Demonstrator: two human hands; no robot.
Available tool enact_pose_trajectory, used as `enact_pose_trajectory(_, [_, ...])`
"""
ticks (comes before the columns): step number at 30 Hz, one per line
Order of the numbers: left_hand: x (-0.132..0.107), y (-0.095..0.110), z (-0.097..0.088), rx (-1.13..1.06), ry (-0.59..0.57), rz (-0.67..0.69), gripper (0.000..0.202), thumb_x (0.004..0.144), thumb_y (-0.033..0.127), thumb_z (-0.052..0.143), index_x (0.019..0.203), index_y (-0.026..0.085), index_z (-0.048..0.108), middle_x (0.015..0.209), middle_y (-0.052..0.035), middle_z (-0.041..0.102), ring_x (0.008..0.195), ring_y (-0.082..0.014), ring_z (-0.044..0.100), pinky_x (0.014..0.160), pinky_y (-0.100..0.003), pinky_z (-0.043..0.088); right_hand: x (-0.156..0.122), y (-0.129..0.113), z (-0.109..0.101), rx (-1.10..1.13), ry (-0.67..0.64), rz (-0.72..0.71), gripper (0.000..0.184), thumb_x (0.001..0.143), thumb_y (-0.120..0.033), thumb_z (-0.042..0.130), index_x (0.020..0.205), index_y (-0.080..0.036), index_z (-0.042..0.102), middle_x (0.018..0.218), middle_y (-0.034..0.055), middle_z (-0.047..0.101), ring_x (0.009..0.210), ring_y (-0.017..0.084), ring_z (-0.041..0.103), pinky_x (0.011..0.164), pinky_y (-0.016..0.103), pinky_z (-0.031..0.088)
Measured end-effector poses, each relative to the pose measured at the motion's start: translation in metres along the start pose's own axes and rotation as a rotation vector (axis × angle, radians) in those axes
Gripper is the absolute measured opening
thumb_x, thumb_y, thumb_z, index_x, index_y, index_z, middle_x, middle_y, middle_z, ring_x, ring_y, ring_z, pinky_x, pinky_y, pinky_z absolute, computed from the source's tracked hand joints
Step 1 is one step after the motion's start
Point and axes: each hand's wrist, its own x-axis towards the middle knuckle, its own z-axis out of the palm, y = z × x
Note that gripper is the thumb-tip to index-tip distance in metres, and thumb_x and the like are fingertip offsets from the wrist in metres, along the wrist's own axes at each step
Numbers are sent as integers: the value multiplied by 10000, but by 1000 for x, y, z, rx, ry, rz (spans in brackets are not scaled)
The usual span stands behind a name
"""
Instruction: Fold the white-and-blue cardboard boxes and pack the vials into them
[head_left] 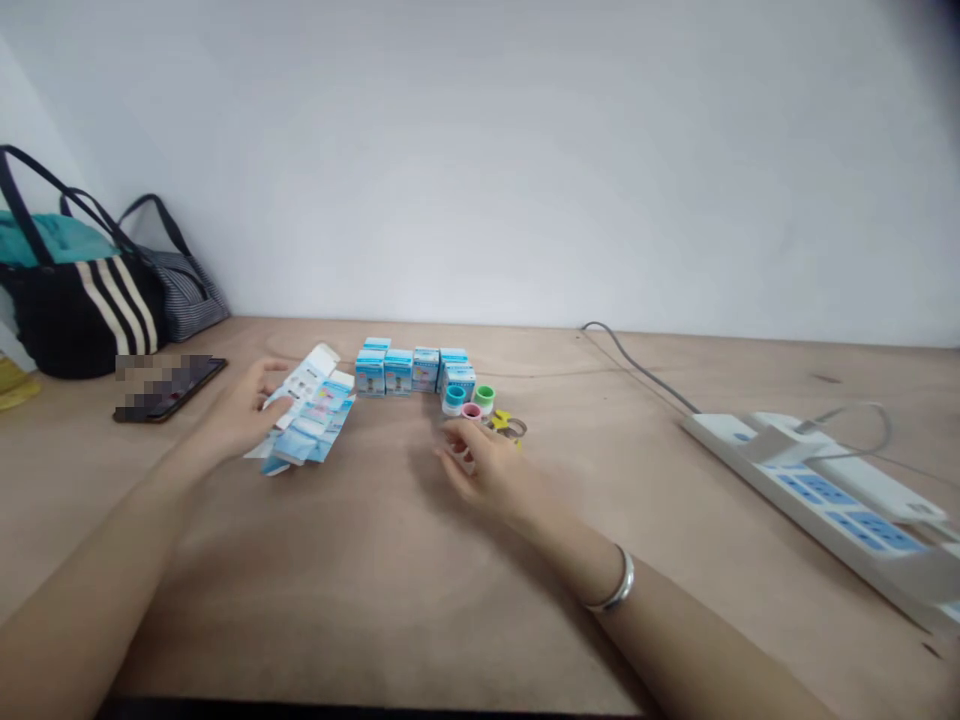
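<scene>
My left hand (251, 405) is at a loose pile of flattened blue-and-white cartons (311, 410), its thumb over their left edge and its fingers apart. Nearer the middle, my right hand (484, 465) hovers with curled fingers, thumb and fingertips apart; nothing shows between them. Just beyond it are small white cylinders with a blue rim (454, 397), a green rim (485, 396) and a pink rim (471, 411). A yellow star-like piece (501, 420) and a brownish ring (516, 428) lie beside them, partly behind the right hand. Several small blue-and-white boxes (398, 372) stand behind in a row.
On the right lies a long white power strip (817, 505) with plugs and a grey cable (645, 370) running to the wall. A phone (176, 390) rests at left. Behind it are a black striped bag (90, 310) and a grey bag (184, 285).
</scene>
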Motion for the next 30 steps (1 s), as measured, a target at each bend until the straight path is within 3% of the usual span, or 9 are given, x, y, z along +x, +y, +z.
enact_pose_trajectory(3, [5, -25, -7, 20, -154, -133, 469, 807, 326, 514, 1229, 179, 374, 817, -18, 666, 701, -195, 636, 580, -271, 477, 0, -1, -2, -19, -55, 22, 122, 845, -215, 498, 820, -163, 605, 772, 60, 653, 616, 128, 570, 589, 234, 414])
enact_pose_trajectory(6, [5, -32, -8, 197, -137, -143, 454, 753, 405, 577, 1133, 181, 469, 781, -26, 672, 725, -226, 635, 592, -276, 447, 2, -2, -6, -36, -74, 36, 145, 841, -196, 493, 783, -156, 620, 715, 54, 654, 599, 125, 563, 583, 224, 390])
enact_pose_trajectory(10, [3, -20, -15, 436, -68, -141, 472, 722, 515, 574, 1057, 183, 554, 850, -58, 686, 763, -251, 628, 582, -272, 407, 5, -4, -10, -106, -131, 74, 169, 842, -200, 482, 800, -148, 638, 714, 60, 665, 600, 127, 565, 581, 220, 372])
enact_pose_trajectory(14, [7, 11, -11, 430, -50, -64, 389, 765, 497, 536, 1016, 208, 608, 915, -26, 682, 800, -212, 618, 628, -258, 411, 7, -8, -13, -257, -267, 122, 176, 820, -220, 491, 766, -162, 648, 734, 66, 677, 623, 151, 585, 564, 235, 334])
enact_pose_trajectory(15, [9, 21, -5, 409, -48, -14, 337, 784, 475, 525, 979, 220, 629, 871, -6, 682, 790, -190, 615, 636, -247, 415, 7, -10, -14, -294, -303, 130, 170, 809, -222, 497, 764, -169, 652, 740, 67, 681, 634, 161, 592, 557, 240, 322])
enact_pose_trajectory(18, [19, 57, 26, 319, -74, 394, 214, 824, 354, 514, 906, 229, 667, 896, -6, 673, 816, -177, 601, 702, -272, 443, 7, -13, -15, -351, -382, 145, 170, 790, -221, 502, 805, -193, 669, 768, 66, 689, 664, 181, 606, 551, 249, 304])
enact_pose_trajectory(22, [38, 101, 73, 417, -44, 719, 380, 805, 177, 529, 1170, 261, 591, 1147, -83, 567, 1056, -237, 529, 920, -378, 425, 9, -14, -17, -356, -418, 177, 189, 802, -231, 494, 846, -195, 675, 818, 73, 694, 692, 174, 608, 566, 246, 320])
enact_pose_trajectory(26, [62, 132, 104, 581, -63, 775, 661, 765, 44, 521, 1335, 361, 416, 1405, -85, 363, 1275, -293, 364, 1042, -467, 303, 10, -14, -17, -350, -428, 185, 189, 796, -223, 498, 859, -193, 673, 849, 71, 694, 725, 174, 612, 573, 240, 329])
enact_pose_trajectory(30, [78, 147, 120, 624, -163, 765, 728, 738, -3, 530, 1341, 380, 394, 1488, -67, 258, 1359, -313, 239, 1079, -505, 217, 10, -12, -16, -327, -437, 172, 176, 784, -214, 496, 806, -187, 669, 823, 68, 688, 690, 169, 597, 551, 238, 321])
